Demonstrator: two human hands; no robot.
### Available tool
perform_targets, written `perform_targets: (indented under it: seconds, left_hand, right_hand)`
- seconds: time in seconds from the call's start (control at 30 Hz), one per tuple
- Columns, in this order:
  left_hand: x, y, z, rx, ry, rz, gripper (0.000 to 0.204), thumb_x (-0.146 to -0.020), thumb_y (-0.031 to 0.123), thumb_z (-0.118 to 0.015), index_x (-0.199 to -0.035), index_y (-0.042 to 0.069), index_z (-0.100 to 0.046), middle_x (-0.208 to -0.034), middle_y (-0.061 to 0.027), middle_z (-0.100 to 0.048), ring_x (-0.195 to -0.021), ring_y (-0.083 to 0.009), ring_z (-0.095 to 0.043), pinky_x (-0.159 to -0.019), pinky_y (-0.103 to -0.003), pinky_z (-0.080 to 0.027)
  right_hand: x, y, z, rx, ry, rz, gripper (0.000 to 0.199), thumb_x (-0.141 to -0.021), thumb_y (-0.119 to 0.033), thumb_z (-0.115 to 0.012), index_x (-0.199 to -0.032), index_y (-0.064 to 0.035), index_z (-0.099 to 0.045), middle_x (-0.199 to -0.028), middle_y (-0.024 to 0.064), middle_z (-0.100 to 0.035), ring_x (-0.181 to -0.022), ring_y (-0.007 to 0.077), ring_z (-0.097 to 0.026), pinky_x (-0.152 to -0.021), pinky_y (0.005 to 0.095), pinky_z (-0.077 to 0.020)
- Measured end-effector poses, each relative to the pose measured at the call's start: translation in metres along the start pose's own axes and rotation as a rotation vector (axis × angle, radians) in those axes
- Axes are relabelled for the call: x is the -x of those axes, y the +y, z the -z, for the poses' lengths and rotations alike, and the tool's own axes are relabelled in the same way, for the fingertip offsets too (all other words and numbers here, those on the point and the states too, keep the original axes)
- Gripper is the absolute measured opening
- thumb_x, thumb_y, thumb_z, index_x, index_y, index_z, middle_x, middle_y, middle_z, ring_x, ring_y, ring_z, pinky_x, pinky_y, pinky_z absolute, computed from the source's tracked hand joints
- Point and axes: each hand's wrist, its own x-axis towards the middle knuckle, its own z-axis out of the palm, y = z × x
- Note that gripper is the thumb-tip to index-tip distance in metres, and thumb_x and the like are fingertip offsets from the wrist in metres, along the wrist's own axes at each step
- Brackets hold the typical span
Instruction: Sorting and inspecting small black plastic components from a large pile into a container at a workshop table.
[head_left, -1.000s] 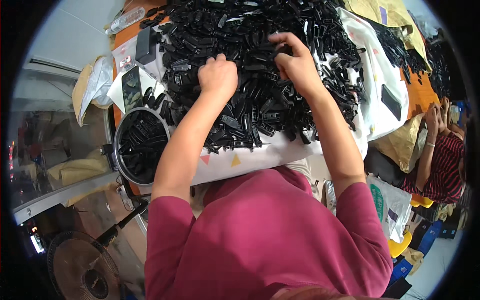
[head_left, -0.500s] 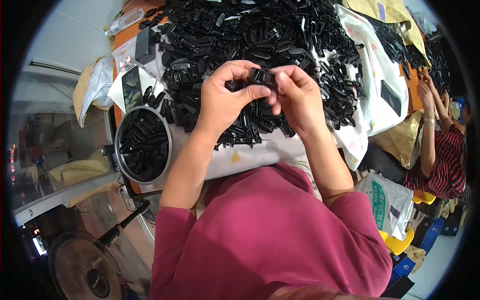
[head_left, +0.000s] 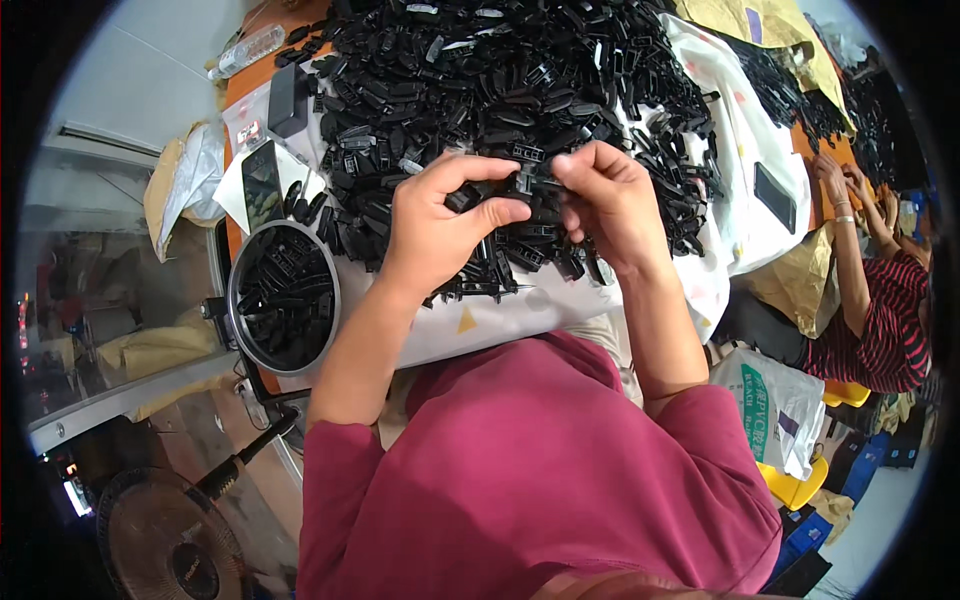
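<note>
A big heap of small black plastic parts (head_left: 520, 80) covers a white sheet (head_left: 740, 200) on the table. My left hand (head_left: 435, 225) and my right hand (head_left: 610, 200) meet just above the near edge of the heap, fingertips pinching a small black plastic part (head_left: 528, 180) between them. Both hands are closed on that piece. A round metal bowl (head_left: 285, 298) holding more black parts stands to the left of my left forearm.
A dark phone (head_left: 262, 185) and a black box (head_left: 288, 98) lie left of the heap. Another phone (head_left: 775, 197) rests on the sheet at right. A person in a striped shirt (head_left: 880, 310) works at the far right. A fan (head_left: 165, 540) stands on the floor at lower left.
My hands have drawn back from deep in the heap and come together near its front edge, now holding one black part between the fingertips.
</note>
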Motion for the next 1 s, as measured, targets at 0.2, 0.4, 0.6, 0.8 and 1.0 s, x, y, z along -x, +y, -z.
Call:
perform_targets:
  seconds: [0.2, 0.4, 0.6, 0.8, 1.0]
  left_hand:
    - [-0.003, 0.013, -0.001, 0.091, 0.055, 0.039, 0.032, -0.06, 0.009, -0.077, -0.089, 0.002, -0.063, -0.079, -0.0041, -0.061, -0.074, -0.0109, -0.057, -0.068, -0.022, -0.045]
    - [-0.001, 0.008, -0.008, 0.13, 0.037, 0.014, 0.032, -0.06, 0.008, -0.077, -0.088, 0.002, -0.063, -0.08, -0.0044, -0.061, -0.076, -0.0119, -0.056, -0.069, -0.023, -0.044]
    - [-0.001, 0.009, -0.001, -0.042, 0.015, -0.133, 0.03, -0.058, 0.008, -0.077, -0.084, 0.003, -0.063, -0.08, -0.0059, -0.062, -0.074, -0.0174, -0.058, -0.066, -0.026, -0.046]
    - [-0.004, 0.011, -0.002, -0.367, -0.003, -0.392, 0.027, -0.058, 0.01, -0.075, -0.08, 0.004, -0.061, -0.078, -0.0072, -0.061, -0.07, -0.022, -0.057, -0.061, -0.029, -0.045]
    - [0.005, 0.006, -0.006, -0.142, 0.007, -0.138, 0.029, -0.061, 0.011, -0.075, -0.085, 0.002, -0.062, -0.082, -0.008, -0.061, -0.073, -0.0203, -0.058, -0.066, -0.028, -0.046]
  right_hand:
    - [0.005, 0.011, 0.013, -0.122, 0.077, 0.092, 0.007, -0.082, -0.009, -0.057, -0.084, -0.0014, -0.057, -0.063, 0.0059, -0.054, -0.045, 0.0124, -0.05, -0.04, 0.0215, -0.0417]
    - [0.016, 0.002, 0.003, -0.253, -0.141, 0.053, 0.014, -0.083, -0.011, -0.057, -0.088, 0.0019, -0.056, -0.073, 0.0099, -0.057, -0.046, 0.014, -0.05, -0.039, 0.0224, -0.0405]
    - [0.013, -0.001, 0.003, -0.078, -0.042, 0.0, 0.012, -0.08, -0.011, -0.061, -0.079, -0.0001, -0.057, -0.061, 0.0051, -0.054, -0.043, 0.0101, -0.05, -0.034, 0.0201, -0.0387]
    - [0.013, 0.006, 0.009, -0.02, -0.071, -0.034, 0.012, -0.08, -0.01, -0.061, -0.076, -0.0012, -0.055, -0.06, 0.0037, -0.053, -0.043, 0.0101, -0.05, -0.034, 0.0201, -0.0385]
    - [0.015, 0.01, -0.004, -0.024, -0.037, 0.023, 0.012, -0.081, -0.011, -0.061, -0.078, -0.0016, -0.054, -0.061, 0.0029, -0.054, -0.044, 0.0091, -0.05, -0.034, 0.0201, -0.0394]
